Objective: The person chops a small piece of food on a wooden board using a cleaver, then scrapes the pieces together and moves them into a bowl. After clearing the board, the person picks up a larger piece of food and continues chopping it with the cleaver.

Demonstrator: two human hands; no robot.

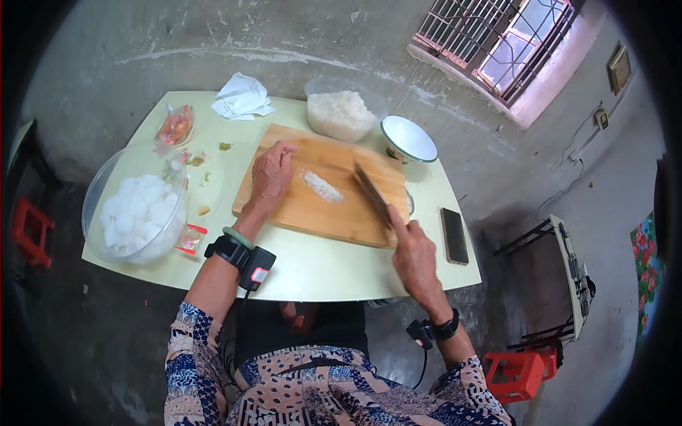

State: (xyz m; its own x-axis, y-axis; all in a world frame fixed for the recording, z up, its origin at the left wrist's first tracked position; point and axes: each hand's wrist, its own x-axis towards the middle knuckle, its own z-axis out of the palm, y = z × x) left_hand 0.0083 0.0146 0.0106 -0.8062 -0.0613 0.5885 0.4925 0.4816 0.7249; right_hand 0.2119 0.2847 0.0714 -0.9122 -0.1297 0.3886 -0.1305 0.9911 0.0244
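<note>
Gripping a knife (pixel 371 188) by its handle, a person's right hand (pixel 414 255) is closed at the near right edge of a wooden chopping board (pixel 312 219), the blade slanting over the wood; whether its edge meets the board cannot be told. The left hand (pixel 271 174) lies at the board's left side, fingers bent and close together; whether they grip anything is unclear. Between the hands, on the board, sits a small strip of finely chopped white food (pixel 322 187), apart from the blade.

Around the board, on a pale desk (pixel 298 273), a large clear bowl (pixel 92 192) at left holds white chunks (pixel 135 213), with a red wrapper (pixel 190 239) just beside it. Beyond stand a small clear container of orange-red food (pixel 175 126) and a crumpled white cloth or paper (pixel 243 97). Behind the board, a clear tub (pixel 312 128) is heaped with white food (pixel 342 106), near a white bowl (pixel 410 138) with a dark rim. A phone (pixel 455 236) lies at right, below a barred window (pixel 504 50) in the grey wall (pixel 284 35).
</note>
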